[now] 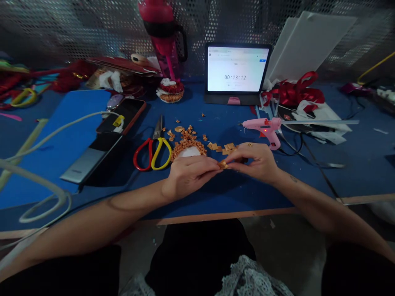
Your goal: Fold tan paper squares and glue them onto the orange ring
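Between the fingertips of both hands is a small golden-brown ribbon piece (222, 165). My left hand (193, 172) pinches its left side, and my right hand (254, 162) pinches its right side. Just behind the left hand lies a round white piece (189, 152) ringed with crinkled brown bits, its near part hidden by that hand. Several flat golden squares (229, 147) lie on the table by my right fingers. Loose brown scraps (185, 133) are scattered beyond the round piece. Scissors (152, 152) with red and yellow handles rest to the left.
A pink glue gun (265, 126) with a clear stick lies right of my right hand, its red light on. Behind stand a tablet (237, 70), a pink bottle (163, 45) and red ribbon (300, 92). At left are a phone (123, 117), a power bank (89, 160) and cables.
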Action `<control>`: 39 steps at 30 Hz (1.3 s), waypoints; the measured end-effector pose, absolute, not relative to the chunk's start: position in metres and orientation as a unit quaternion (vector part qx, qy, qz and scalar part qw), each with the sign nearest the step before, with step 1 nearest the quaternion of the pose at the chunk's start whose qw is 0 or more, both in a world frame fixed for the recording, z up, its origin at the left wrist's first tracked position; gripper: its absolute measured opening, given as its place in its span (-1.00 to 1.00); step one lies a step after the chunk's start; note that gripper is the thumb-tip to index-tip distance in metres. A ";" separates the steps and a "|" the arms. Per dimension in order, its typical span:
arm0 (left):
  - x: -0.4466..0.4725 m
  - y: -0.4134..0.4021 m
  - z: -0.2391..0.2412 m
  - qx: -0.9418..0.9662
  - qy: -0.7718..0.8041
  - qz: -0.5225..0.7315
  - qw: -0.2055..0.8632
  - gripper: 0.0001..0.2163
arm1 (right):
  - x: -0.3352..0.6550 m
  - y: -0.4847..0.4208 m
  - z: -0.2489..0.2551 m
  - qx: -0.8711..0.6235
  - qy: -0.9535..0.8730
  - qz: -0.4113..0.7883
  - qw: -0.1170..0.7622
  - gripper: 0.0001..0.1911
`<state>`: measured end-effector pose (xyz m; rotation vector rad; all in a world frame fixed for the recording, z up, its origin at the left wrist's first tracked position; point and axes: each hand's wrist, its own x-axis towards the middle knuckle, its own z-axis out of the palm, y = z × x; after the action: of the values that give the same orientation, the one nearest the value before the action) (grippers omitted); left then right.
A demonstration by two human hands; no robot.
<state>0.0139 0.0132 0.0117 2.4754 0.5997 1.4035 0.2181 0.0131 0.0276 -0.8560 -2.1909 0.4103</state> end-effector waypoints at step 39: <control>0.013 0.013 0.005 0.862 0.222 0.436 0.132 -0.96 | 0.213 0.001 0.009 -0.360 -0.847 0.146 0.362 -0.97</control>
<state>0.0130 0.0126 0.0047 2.5016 0.6457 1.2666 0.2128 0.0008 0.0092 -0.9260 -2.1819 0.3759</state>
